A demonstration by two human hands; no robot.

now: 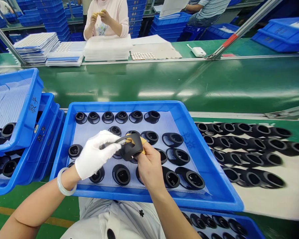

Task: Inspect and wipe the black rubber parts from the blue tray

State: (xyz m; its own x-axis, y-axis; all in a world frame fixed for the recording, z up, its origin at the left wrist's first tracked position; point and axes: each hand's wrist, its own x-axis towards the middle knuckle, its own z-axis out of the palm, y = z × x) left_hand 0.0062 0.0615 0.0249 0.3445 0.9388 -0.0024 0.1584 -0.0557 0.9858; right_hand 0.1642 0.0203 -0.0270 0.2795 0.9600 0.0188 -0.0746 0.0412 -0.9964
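My left hand (97, 154) wears a white glove and pinches the thin curved edge of a black part (132, 147). Opposite it, my right hand (149, 162), with yellow covers on its fingertips, grips the thicker end of the same part. Both hands are above a blue tray (214, 186) lined with a white sheet. Rows of similar black rounded parts (121, 175) with glossy oval faces lie in this tray, some hidden beneath my hands and the held part.
Stacked blue trays (46, 132) stand at the left. More black parts (254, 144) lie in rows on a pale sheet (286, 199) at the right. Another filled tray (251, 225) is below. Across the green bench, a person (109, 20) sits behind white stacked trays (107, 48).
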